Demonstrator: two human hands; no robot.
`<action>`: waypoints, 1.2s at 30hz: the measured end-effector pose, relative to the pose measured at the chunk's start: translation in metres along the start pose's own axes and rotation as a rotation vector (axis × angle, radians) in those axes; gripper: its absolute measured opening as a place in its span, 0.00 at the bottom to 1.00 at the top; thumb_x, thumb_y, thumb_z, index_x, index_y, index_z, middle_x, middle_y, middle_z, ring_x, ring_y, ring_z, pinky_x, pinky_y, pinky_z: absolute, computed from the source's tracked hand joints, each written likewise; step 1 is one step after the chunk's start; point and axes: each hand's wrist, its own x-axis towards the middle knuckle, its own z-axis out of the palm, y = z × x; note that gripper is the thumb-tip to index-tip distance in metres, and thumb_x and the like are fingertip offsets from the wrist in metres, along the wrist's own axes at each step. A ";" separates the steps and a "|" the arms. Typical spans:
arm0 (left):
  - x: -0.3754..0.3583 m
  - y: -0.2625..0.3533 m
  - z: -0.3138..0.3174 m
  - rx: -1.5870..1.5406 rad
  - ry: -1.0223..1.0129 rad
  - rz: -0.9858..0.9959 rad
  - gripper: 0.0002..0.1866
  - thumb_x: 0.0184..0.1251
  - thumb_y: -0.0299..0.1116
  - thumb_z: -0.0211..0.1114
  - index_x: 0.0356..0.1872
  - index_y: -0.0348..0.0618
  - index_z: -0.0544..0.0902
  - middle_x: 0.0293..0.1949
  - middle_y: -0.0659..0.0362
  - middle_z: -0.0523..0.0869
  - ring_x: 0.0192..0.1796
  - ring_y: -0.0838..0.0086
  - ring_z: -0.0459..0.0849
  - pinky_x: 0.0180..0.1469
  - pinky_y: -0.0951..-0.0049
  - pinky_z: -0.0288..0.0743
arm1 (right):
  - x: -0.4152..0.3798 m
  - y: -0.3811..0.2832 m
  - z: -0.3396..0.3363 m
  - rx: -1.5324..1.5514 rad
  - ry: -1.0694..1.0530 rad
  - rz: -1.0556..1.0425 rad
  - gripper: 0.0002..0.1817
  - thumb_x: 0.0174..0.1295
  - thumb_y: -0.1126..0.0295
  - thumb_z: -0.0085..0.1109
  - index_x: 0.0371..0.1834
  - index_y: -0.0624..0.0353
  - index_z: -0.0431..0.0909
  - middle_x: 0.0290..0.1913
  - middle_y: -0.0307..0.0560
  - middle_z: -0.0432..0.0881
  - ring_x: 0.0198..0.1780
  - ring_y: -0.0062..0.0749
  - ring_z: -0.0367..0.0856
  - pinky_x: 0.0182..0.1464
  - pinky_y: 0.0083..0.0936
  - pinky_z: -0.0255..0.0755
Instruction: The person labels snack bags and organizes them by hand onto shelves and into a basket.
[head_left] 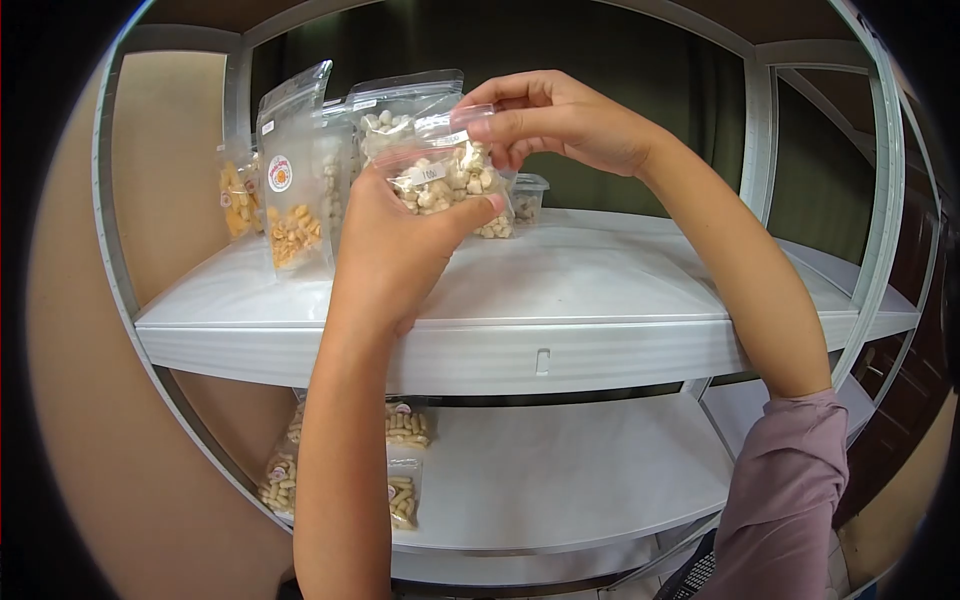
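Above the upper white shelf, my left hand [405, 240] is closed round a clear bag of pale, round pieces [430, 195] that bears a small white label. My right hand [545, 125] pinches the top edge of a clear bag at the same spot; a second white label shows below its fingers. The bags overlap, so I cannot tell exactly where one ends. Just left of my left hand stands a tall clear pouch of orange chips [295, 235] with a round sticker. Behind the hands is another upright clear pouch [385, 120] with pale balls.
A small clear plastic tub [528, 200] stands behind the held bags. Another bag of yellowish snacks [238, 200] is at the upper shelf's left end. Bags of peanuts [405, 425] lie on the lower shelf [570, 470]. White metal posts [760, 150] frame the rack.
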 end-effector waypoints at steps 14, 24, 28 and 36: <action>0.000 0.003 0.006 -0.129 0.333 0.125 0.19 0.50 0.32 0.66 0.39 0.31 0.69 0.28 0.54 0.77 0.28 0.76 0.78 0.28 0.80 0.70 | 0.000 0.034 -0.008 -0.323 0.025 0.268 0.18 0.52 0.66 0.62 0.42 0.66 0.74 0.37 0.45 0.78 0.34 0.23 0.80 0.40 0.18 0.76; 0.002 0.002 0.003 -0.401 0.254 0.056 0.16 0.54 0.36 0.53 0.38 0.33 0.68 0.29 0.56 0.74 0.25 0.72 0.75 0.29 0.75 0.69 | 0.002 0.041 -0.006 -0.338 -0.003 0.312 0.21 0.49 0.65 0.65 0.44 0.65 0.74 0.38 0.45 0.76 0.34 0.25 0.80 0.37 0.19 0.76; 0.005 -0.005 0.004 -0.338 0.230 0.076 0.17 0.54 0.38 0.54 0.39 0.32 0.70 0.32 0.57 0.75 0.32 0.75 0.75 0.35 0.77 0.68 | 0.004 0.043 -0.009 -0.399 0.052 0.262 0.27 0.41 0.62 0.69 0.43 0.66 0.75 0.33 0.45 0.78 0.29 0.24 0.77 0.34 0.18 0.74; -0.001 -0.002 0.002 -0.047 -0.005 0.033 0.19 0.56 0.35 0.61 0.43 0.30 0.73 0.36 0.55 0.78 0.37 0.77 0.75 0.39 0.80 0.67 | 0.003 0.048 -0.012 -0.475 0.002 0.202 0.28 0.40 0.63 0.69 0.46 0.65 0.74 0.33 0.43 0.79 0.28 0.23 0.75 0.32 0.19 0.70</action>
